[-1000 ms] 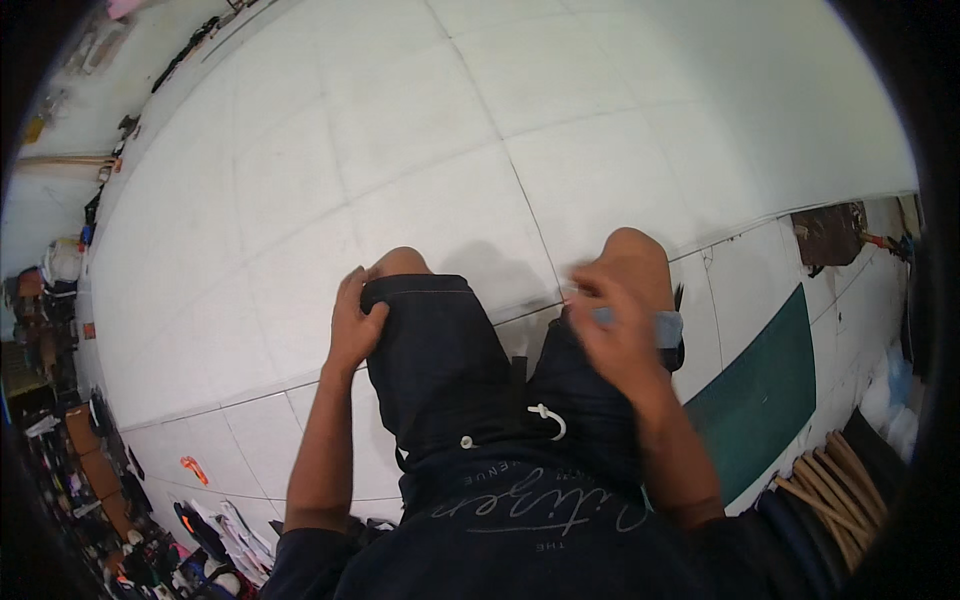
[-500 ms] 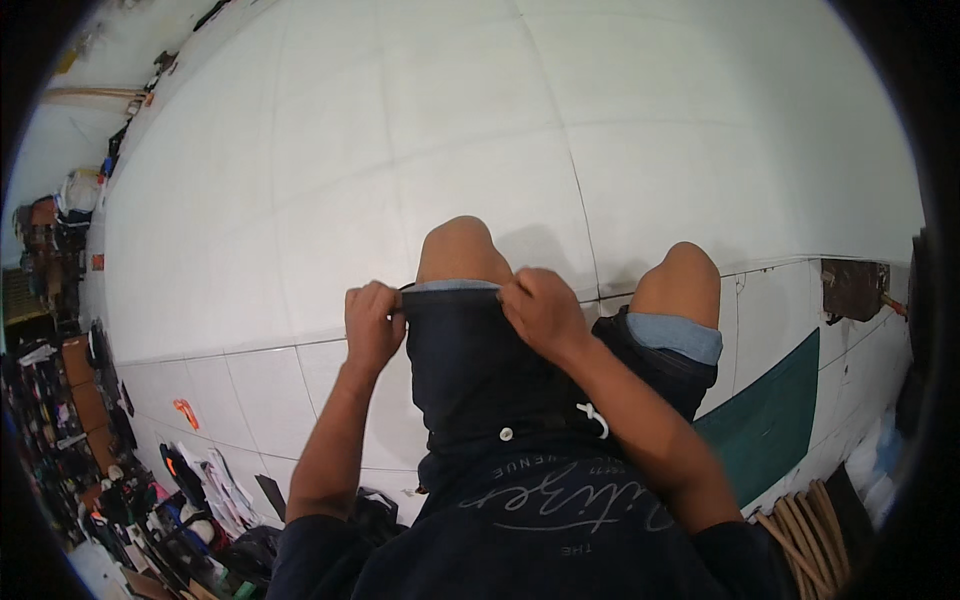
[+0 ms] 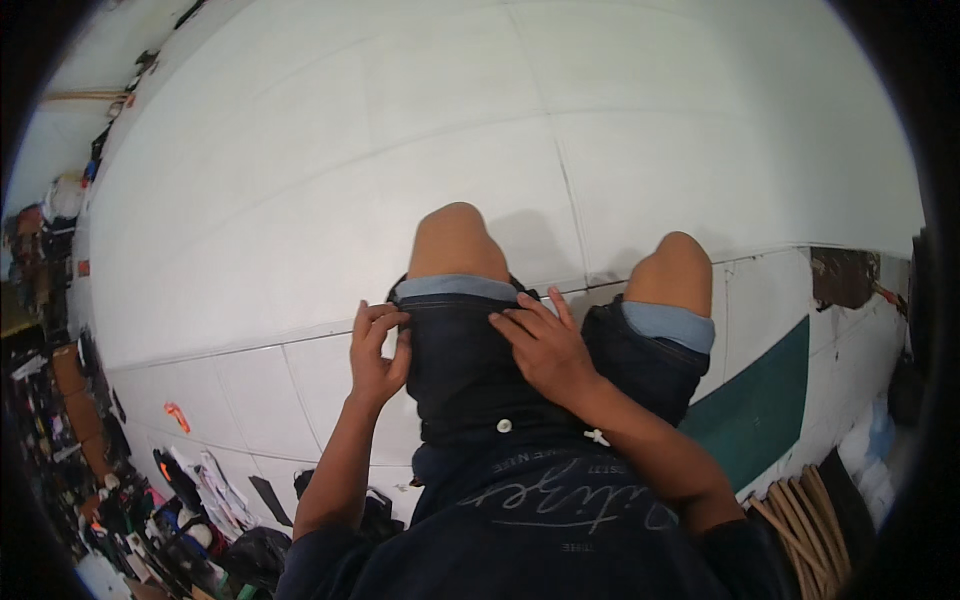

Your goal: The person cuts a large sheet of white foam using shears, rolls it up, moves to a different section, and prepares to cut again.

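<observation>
Dark denim shorts (image 3: 455, 350) cover my thighs, each leg ending in a turned-up light blue cuff (image 3: 460, 288). My left hand (image 3: 378, 350) is at the left edge of the left leg, just below the cuff, with fingers loosely bent and thumb apart. On the other side of that leg, my right hand (image 3: 548, 345) rests palm down with its fingers spread, the fingertips touching the dark cloth near the cuff. Small dark edges stick out on both sides of the left thigh beside the cuff; what they belong to is hidden. Neither hand visibly holds anything.
A broad white surface (image 3: 330, 200) lies in front of my knees, above white floor tiles. At the right are a green sheet (image 3: 755, 410) and a bundle of brown sticks (image 3: 805, 530). Mixed clutter (image 3: 150, 530) fills the lower left, near an orange object (image 3: 177, 416).
Both hands have loosened from the cloth edge at the left cuff, and their fingers have spread. More of the light blue cuff shows. The view has shifted slightly.
</observation>
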`<state>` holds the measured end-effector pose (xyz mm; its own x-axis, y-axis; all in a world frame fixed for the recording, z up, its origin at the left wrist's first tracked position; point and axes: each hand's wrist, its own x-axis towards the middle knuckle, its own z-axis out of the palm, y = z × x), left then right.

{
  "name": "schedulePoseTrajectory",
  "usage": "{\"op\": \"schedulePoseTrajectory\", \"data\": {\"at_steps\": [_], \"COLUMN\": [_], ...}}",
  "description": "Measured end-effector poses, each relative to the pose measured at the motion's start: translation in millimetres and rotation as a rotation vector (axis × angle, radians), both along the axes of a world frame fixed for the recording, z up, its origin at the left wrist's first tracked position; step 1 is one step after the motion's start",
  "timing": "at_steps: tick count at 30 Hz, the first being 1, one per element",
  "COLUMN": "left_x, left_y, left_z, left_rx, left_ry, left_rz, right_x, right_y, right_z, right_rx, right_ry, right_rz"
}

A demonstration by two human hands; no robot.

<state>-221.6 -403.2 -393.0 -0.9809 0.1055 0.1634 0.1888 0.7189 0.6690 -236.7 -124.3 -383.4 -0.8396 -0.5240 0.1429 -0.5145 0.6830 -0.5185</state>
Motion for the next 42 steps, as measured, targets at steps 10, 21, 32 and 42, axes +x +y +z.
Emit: {"op": "schedulePoseTrajectory", "data": {"at_steps": [10,21,32,42], "left_x": [9.3,-27.1,-13.3,-2.4], "left_y": [62.9,181.9,203.1,203.9], "left_z": [27.7,49.5,33.0,23.7], "left_rx": [-0.275,0.052,-0.029,0.048], "left_ry": [-0.060,-0.267,-0.306,-0.333], "left_rz": [-0.005,-0.750,-0.827,-0.825], "right_x": [40.1,95.5,98.8,102.2], "right_y": [66.6,154.0,141.4,148.3], "right_z": [58.1,47.2,2.8,-11.8], "right_rx": [-0.234,-0.001,-0.263,-0.349], "right_ry": [-0.080,-0.122,-0.043,0.017], "right_rz": [-0.126,-0.778,-0.897,-0.882]}}
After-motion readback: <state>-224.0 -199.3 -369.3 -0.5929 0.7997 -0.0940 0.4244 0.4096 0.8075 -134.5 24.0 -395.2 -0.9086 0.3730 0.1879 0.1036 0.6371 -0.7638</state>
